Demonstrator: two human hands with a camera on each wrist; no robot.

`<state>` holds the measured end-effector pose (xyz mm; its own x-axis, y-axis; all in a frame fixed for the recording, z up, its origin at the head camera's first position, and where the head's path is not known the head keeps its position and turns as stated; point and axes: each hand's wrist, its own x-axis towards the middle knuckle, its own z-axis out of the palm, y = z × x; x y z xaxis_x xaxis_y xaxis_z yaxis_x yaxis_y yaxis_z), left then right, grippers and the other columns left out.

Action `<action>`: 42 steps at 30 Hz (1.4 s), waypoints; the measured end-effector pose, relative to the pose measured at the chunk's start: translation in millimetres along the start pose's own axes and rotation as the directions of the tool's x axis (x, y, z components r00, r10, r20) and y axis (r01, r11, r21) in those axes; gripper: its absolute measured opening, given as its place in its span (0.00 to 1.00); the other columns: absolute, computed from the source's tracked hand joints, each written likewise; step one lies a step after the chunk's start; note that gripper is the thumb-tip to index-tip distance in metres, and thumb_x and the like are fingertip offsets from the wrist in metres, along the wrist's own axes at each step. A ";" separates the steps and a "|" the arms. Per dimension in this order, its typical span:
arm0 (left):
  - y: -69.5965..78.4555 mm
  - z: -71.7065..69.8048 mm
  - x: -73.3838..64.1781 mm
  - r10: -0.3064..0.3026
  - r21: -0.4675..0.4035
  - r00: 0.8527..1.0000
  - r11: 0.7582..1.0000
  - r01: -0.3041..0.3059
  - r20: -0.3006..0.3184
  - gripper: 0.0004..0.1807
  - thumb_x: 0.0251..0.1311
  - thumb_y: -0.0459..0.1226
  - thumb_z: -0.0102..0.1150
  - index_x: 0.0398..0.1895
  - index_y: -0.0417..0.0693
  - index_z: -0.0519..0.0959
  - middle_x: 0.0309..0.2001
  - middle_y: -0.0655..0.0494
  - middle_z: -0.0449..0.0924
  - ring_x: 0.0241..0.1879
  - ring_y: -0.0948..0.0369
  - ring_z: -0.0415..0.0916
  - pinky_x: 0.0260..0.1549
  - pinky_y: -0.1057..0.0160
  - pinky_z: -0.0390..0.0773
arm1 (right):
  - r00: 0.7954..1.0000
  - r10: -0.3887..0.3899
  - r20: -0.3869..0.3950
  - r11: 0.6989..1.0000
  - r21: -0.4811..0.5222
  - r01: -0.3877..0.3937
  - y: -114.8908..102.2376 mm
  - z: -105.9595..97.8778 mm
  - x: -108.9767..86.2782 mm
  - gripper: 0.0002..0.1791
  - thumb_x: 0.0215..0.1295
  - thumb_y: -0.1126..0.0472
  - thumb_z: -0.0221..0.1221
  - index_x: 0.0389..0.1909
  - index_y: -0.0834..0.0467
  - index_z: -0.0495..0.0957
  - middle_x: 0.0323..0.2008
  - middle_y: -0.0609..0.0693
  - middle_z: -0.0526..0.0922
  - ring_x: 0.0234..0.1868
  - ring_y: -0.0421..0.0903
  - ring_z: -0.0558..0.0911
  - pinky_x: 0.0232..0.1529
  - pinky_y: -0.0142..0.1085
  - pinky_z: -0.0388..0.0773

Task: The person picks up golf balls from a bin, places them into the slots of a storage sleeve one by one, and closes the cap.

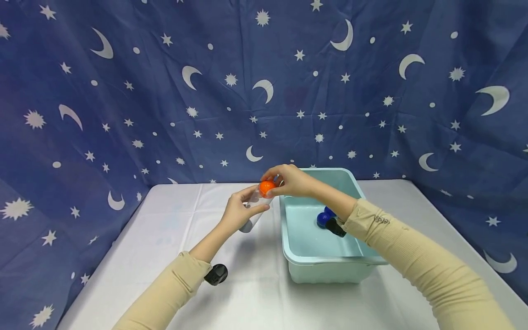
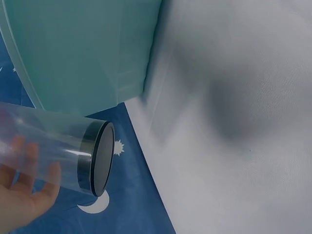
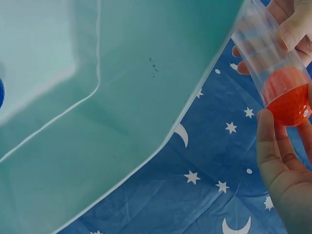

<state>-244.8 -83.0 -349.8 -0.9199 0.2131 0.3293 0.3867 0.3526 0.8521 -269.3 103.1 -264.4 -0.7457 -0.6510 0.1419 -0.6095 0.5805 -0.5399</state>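
Note:
My left hand [image 1: 236, 211] grips a clear plastic tube [image 1: 253, 210], tilted over the table just left of the bin. The tube's dark end cap [image 2: 101, 161] faces down in the left wrist view, where the fingers [image 2: 29, 170] show around its wall. My right hand [image 1: 294, 181] holds an orange ball [image 1: 267, 188] by thumb and fingers at the tube's upper end. In the right wrist view, part of the orange ball [image 3: 292, 107] shows through the tube wall, and the rest sticks out at the mouth between the right fingertips [image 3: 265, 119].
A light teal bin [image 1: 326, 271] stands right of the tube, under my right forearm. Blue balls [image 1: 323, 220] lie inside it, partly hidden by the black wrist camera [image 1: 335, 228]. A white cloth covers the table [image 1: 165, 229]; a blue star-and-moon curtain [image 1: 231, 114] hangs behind.

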 end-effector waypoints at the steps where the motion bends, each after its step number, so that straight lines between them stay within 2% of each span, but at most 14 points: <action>1: 0.2 0.3 0.2 0.004 -0.001 1.000 1.000 -0.004 0.001 0.31 0.48 0.34 0.71 0.59 0.42 0.75 0.54 0.47 0.79 0.52 0.50 0.76 0.53 0.47 0.75 | 1.000 -0.006 0.000 1.000 -0.001 0.006 -0.1 0.3 -0.4 0.19 0.56 0.65 0.66 0.49 0.63 0.79 0.44 0.57 0.83 0.39 0.50 0.83 0.41 0.33 0.83; 7: 2.0 1.8 0.6 0.015 -0.007 1.000 1.000 -0.015 -0.001 0.31 0.49 0.34 0.70 0.60 0.41 0.74 0.52 0.43 0.80 0.49 0.49 0.77 0.47 0.54 0.79 | 0.998 -0.030 -0.054 1.000 -0.007 0.030 0.5 -4.1 -4.6 0.16 0.58 0.68 0.62 0.48 0.64 0.79 0.43 0.59 0.83 0.40 0.51 0.83 0.42 0.36 0.83; 12: -3.9 0.7 -1.0 -0.040 -0.036 0.999 0.999 0.040 0.001 0.32 0.50 0.34 0.69 0.62 0.43 0.72 0.48 0.40 0.81 0.49 0.47 0.78 0.44 0.58 0.81 | 0.997 0.030 -0.075 0.999 -0.014 -0.031 8.1 -11.9 -11.3 0.16 0.60 0.67 0.61 0.49 0.63 0.78 0.44 0.60 0.82 0.41 0.51 0.83 0.44 0.38 0.82; 19: -6.5 -1.4 -3.4 -0.092 -0.048 0.996 0.995 0.092 -0.005 0.34 0.48 0.34 0.70 0.62 0.46 0.72 0.50 0.42 0.81 0.50 0.49 0.78 0.45 0.58 0.81 | 0.992 0.090 -0.088 0.992 -0.078 -0.097 29.1 -18.4 -17.8 0.15 0.59 0.67 0.61 0.48 0.65 0.79 0.40 0.61 0.82 0.40 0.53 0.82 0.44 0.42 0.81; 26: -8.6 -9.2 -8.3 -0.119 -0.044 0.993 0.992 0.118 -0.010 0.34 0.48 0.34 0.71 0.62 0.49 0.73 0.50 0.44 0.81 0.52 0.50 0.77 0.49 0.54 0.79 | 0.993 0.118 -0.016 0.978 -0.172 -0.119 53.2 -15.8 -20.7 0.11 0.56 0.69 0.62 0.41 0.67 0.80 0.35 0.61 0.83 0.37 0.53 0.82 0.42 0.41 0.81; 33: -8.9 -10.6 -9.4 -0.116 -0.048 0.993 0.992 0.116 -0.008 0.34 0.49 0.34 0.70 0.62 0.48 0.72 0.50 0.43 0.81 0.52 0.50 0.77 0.51 0.54 0.78 | 0.984 0.175 0.036 0.953 -0.258 -0.160 72.8 -8.6 -22.3 0.12 0.55 0.69 0.62 0.41 0.67 0.79 0.32 0.60 0.80 0.33 0.50 0.78 0.38 0.40 0.78; 38: -7.7 -11.3 -10.2 -0.114 -0.065 0.993 0.991 0.114 0.002 0.34 0.48 0.34 0.71 0.63 0.48 0.72 0.50 0.43 0.81 0.51 0.50 0.77 0.48 0.57 0.79 | 0.970 0.235 0.065 0.922 -0.330 -0.201 90.4 -2.3 -22.2 0.12 0.52 0.70 0.63 0.40 0.68 0.79 0.27 0.56 0.78 0.29 0.47 0.75 0.33 0.37 0.75; 42: -8.1 -12.5 -11.7 -0.135 -0.075 0.991 0.988 0.135 0.005 0.34 0.48 0.35 0.71 0.62 0.50 0.72 0.50 0.45 0.82 0.52 0.51 0.77 0.45 0.59 0.81 | 0.949 0.302 0.095 0.888 -0.390 -0.243 105.4 5.4 -24.0 0.13 0.49 0.69 0.65 0.37 0.66 0.80 0.33 0.59 0.82 0.34 0.50 0.79 0.38 0.40 0.78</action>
<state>-238.0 -99.7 -355.5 -0.9634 0.1678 0.2090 0.2527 0.3088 0.9169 -314.2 177.3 -329.2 -0.8657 -0.4890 -0.1071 -0.4648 0.8646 -0.1908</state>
